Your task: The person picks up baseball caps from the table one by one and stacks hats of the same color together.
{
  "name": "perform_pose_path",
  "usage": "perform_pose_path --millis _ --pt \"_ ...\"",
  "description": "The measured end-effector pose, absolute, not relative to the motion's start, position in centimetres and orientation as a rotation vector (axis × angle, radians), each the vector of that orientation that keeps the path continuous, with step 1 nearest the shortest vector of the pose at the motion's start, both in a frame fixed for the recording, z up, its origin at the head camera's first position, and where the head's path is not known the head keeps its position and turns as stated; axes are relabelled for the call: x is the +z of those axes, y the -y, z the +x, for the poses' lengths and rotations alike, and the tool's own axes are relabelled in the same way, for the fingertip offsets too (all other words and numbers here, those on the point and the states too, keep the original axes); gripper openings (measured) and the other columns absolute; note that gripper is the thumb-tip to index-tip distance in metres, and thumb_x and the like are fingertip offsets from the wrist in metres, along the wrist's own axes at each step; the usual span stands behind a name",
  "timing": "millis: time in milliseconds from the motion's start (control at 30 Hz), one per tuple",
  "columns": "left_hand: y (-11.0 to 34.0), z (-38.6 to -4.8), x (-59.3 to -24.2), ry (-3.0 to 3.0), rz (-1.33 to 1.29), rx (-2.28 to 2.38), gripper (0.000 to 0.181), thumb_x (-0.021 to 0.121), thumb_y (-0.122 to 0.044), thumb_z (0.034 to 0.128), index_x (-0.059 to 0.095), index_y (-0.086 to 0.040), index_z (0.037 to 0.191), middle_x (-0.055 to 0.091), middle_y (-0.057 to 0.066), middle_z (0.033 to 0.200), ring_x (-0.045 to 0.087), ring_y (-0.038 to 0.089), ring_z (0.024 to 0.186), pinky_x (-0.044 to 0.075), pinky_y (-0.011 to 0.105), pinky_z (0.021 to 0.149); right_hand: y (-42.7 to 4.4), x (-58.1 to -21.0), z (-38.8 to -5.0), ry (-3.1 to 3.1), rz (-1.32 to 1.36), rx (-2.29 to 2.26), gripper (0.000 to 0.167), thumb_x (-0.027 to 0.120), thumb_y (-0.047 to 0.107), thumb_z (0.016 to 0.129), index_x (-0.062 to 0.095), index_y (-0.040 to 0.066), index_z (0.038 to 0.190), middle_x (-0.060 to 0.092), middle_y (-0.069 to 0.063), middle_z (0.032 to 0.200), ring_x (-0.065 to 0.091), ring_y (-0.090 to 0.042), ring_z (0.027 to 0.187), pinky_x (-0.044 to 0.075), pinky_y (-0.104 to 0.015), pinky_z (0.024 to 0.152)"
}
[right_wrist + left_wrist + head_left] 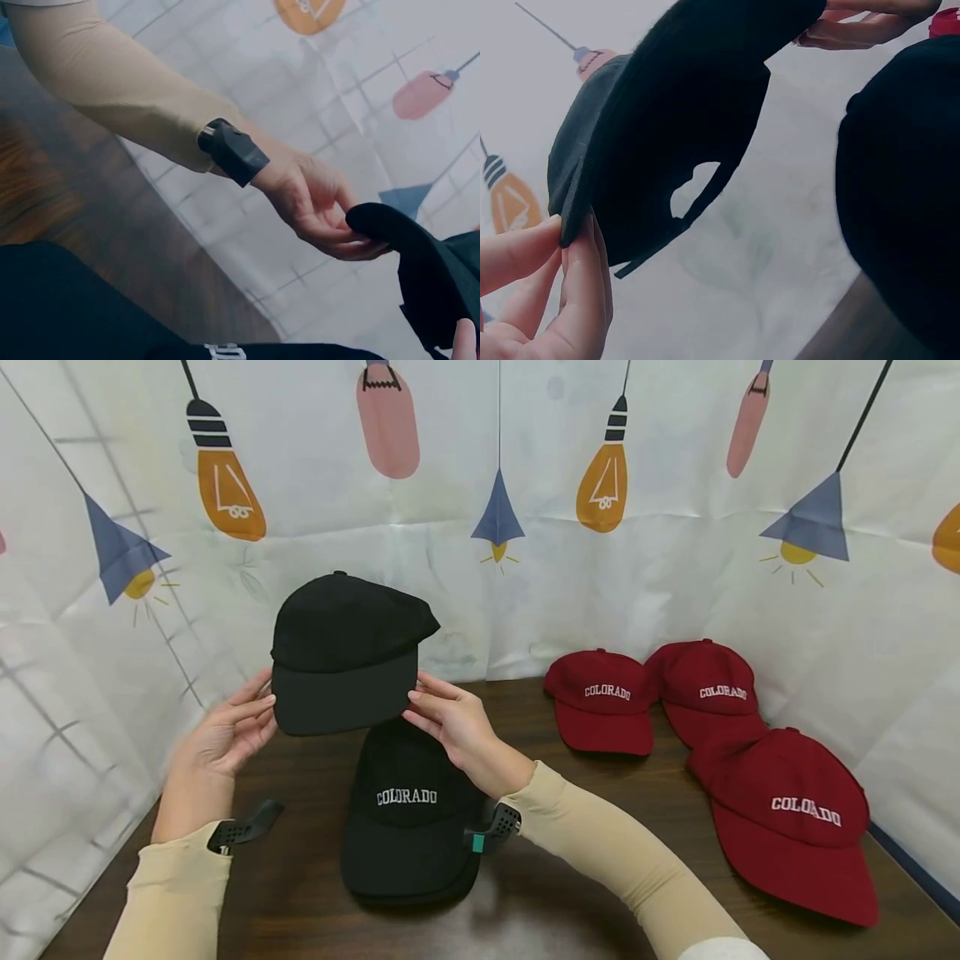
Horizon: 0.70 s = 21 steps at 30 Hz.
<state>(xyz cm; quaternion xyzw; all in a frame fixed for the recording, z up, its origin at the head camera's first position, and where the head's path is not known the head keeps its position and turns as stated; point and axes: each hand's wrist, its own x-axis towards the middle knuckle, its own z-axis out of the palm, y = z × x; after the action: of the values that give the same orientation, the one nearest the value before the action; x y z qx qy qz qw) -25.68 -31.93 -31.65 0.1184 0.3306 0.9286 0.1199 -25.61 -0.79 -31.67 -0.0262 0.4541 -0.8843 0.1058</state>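
A plain black baseball cap (341,643) hangs in the air between both hands, its brim toward me. My left hand (225,731) pinches the brim's left edge between thumb and fingers, as the left wrist view also shows at close range. At the right edge of the brim, my right hand (453,722) pinches it too. The left wrist view shows the dark inside of the held cap (667,135) and its rear strap opening. Below it on the table lies a stack of black caps (408,827), the top one lettered COLORADO in white.
Red COLORADO caps stand at the right of the dark wooden table (300,893): a back one (600,722), a middle one (705,664) partly overlapped, and a front one (795,852). A white patterned curtain (495,627) hangs behind and along the sides.
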Motion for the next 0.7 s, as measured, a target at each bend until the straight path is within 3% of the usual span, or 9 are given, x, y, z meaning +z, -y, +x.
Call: perform_pose_path --millis 433,700 --pt "29.1 -26.7 -32.5 -1.066 0.316 2.637 0.046 0.037 0.016 0.1032 0.074 -0.006 0.117 0.066 0.011 0.111 0.071 0.023 0.096 0.059 0.033 0.08 -2.2 -32.6 -25.9 -1.361 0.001 -2.608 0.048 0.058 -0.01 0.098 0.055 -0.001 0.146 0.054 -0.018 0.139 0.064 -0.022 0.113 0.051 -0.042 0.1" --pt "27.6 -26.9 -33.4 -1.194 0.271 2.542 0.043 0.04 0.012 0.1039 0.075 -0.012 0.113 0.069 0.004 0.11 0.071 0.017 0.094 0.058 0.029 0.078 -4.2 -33.6 -25.8 -1.399 0.085 -2.604 0.047 0.059 -0.01 0.098 0.056 -0.001 0.144 0.06 -0.012 0.121 0.066 -0.016 0.1 0.051 -0.041 0.098"
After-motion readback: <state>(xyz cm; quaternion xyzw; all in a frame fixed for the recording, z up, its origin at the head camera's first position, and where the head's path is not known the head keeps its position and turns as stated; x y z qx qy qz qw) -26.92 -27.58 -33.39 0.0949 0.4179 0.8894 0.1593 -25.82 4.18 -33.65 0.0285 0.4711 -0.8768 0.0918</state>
